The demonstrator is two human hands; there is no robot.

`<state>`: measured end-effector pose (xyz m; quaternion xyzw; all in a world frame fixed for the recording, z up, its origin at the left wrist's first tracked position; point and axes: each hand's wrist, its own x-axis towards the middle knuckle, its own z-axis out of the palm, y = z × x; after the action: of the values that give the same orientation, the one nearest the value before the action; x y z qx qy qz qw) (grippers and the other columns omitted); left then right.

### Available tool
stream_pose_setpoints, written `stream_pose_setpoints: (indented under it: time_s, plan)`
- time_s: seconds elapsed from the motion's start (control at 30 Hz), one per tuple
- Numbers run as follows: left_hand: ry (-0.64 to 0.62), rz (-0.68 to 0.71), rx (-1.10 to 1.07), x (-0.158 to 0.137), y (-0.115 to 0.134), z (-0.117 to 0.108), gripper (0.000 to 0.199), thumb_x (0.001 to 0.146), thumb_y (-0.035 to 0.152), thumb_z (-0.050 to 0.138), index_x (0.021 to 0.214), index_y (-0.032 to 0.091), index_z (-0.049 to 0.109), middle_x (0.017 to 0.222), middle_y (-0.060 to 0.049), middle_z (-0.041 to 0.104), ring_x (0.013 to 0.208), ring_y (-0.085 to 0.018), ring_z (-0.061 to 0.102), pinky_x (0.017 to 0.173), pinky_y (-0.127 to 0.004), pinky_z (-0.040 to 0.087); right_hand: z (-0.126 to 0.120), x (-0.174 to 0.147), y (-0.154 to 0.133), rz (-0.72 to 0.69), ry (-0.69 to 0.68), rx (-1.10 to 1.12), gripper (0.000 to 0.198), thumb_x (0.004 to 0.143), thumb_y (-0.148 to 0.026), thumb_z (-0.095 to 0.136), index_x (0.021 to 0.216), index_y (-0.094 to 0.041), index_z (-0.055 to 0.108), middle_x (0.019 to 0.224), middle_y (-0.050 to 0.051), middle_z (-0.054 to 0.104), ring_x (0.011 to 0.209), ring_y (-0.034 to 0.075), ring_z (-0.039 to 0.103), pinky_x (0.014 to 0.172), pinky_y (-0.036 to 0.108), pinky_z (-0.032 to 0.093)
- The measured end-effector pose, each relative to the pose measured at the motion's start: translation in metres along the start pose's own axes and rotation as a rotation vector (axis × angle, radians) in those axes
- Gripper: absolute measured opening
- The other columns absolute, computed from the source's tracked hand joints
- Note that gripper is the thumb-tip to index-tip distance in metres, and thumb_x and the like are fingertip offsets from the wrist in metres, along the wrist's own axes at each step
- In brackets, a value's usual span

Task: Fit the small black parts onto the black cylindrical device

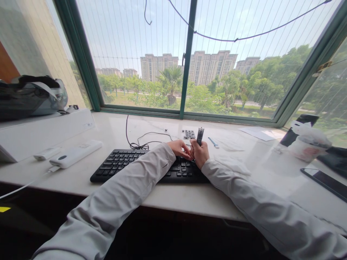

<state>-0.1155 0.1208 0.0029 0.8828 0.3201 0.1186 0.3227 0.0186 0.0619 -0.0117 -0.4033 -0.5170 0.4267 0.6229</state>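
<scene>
A black keyboard (108,167) lies near the front edge of the white tabletop. Over its right part, my right hand (200,153) is closed round the upright dark handle (200,135) of a slim tool; its lower end is hidden by the fingers. My left hand (180,148) reaches in beside it, fingers bent down and drawn together close to the right hand. Whatever those fingers hold, if anything, is hidden. Just behind the hands sits a group of loose black keycaps (189,134). A thin blue-and-white stick-like tool (213,142) rests to the right of them.
A black cable (139,146) coils behind the keyboard. On the left are a white power bank (76,154), a smaller white device (47,154) and a helmet (32,95) on a white box (51,131). Clear plastic wrap (231,164), a phone (329,183) and a bagged cup (307,146) lie right.
</scene>
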Motion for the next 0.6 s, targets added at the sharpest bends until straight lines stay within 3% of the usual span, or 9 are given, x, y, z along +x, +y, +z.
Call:
stream_pose_setpoints:
  time_s: [0.37,0.6]
  plan:
    - [0.036,-0.005,-0.007,-0.0007,-0.0005,0.0016,0.038,0.060,0.049,0.075,0.082,0.018,0.077,0.069,0.000,0.065,0.068,-0.012,0.053,0.067,-0.023,0.037,0.0008,-0.0010,0.0006,-0.021,0.000,0.036,0.035,0.071,-0.040,0.056,0.050,-0.023,0.034,0.032,-0.008,0.030,0.028,0.006,0.026,0.028,0.022,0.023]
    - [0.017,-0.008,-0.022,0.0008,-0.0017,0.0010,0.043,0.061,0.054,0.073,0.085,0.019,0.077,0.076,0.000,0.069,0.075,-0.013,0.056,0.073,-0.023,0.038,0.0030,0.0059,0.0004,0.029,0.093,0.082,0.034,0.071,-0.035,0.056,0.051,-0.023,0.031,0.033,-0.009,0.027,0.028,0.005,0.021,0.027,0.022,0.018]
